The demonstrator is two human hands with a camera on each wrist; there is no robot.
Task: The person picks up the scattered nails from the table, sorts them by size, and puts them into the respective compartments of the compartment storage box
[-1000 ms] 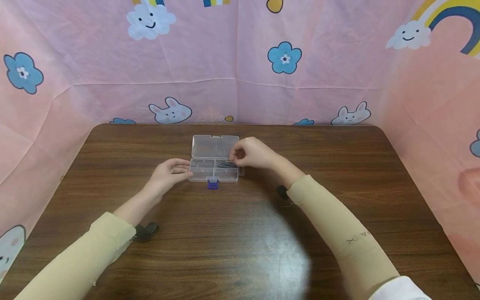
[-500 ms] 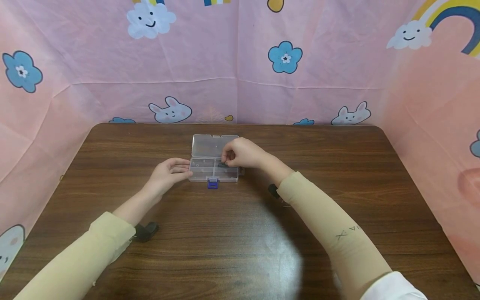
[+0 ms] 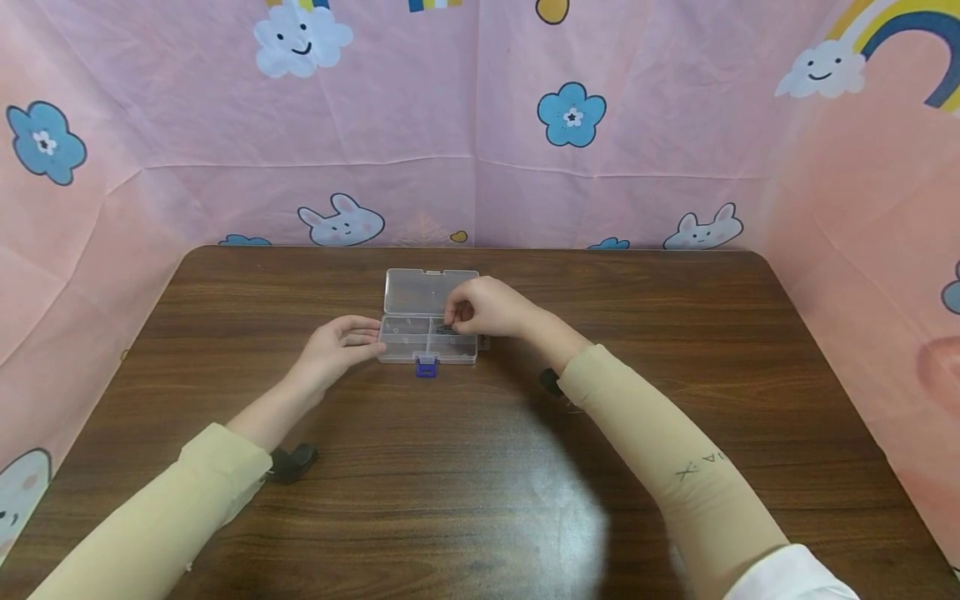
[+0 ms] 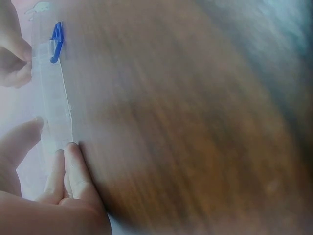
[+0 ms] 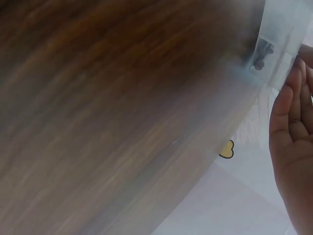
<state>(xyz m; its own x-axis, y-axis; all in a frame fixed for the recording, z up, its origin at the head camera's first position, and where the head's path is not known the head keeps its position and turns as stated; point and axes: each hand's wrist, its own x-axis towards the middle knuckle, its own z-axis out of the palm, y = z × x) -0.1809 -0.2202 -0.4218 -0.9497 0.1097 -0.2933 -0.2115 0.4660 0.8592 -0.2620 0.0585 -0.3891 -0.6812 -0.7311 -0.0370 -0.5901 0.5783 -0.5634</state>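
A clear plastic compartment box (image 3: 404, 360) with a blue latch (image 3: 426, 367) sits on the table, its lid (image 3: 408, 292) folded back. My left hand (image 3: 333, 350) is at the box's left end, straight fingertips against it. In the left wrist view, its fingers (image 4: 80, 183) touch the end wall. My right hand (image 3: 491, 306) reaches over the back right compartment, fingers bent and tips down among several slim dark metal pieces (image 3: 446, 330). I cannot tell whether it pinches one. Those pieces (image 5: 261, 56) show through the box wall in the right wrist view.
The box stands near the middle of a brown wood table (image 3: 420, 475). Tiny clear bits (image 3: 396, 330) lie in its back left compartment. A pink printed cloth (image 3: 637, 133) hangs behind and along both sides of the table. Black wrist devices (image 3: 292, 463) are under both forearms.
My right hand has shifted left from the compartment's right side to its middle, its fingertips now covering part of the dark pieces. The left hand and the box have stayed put.
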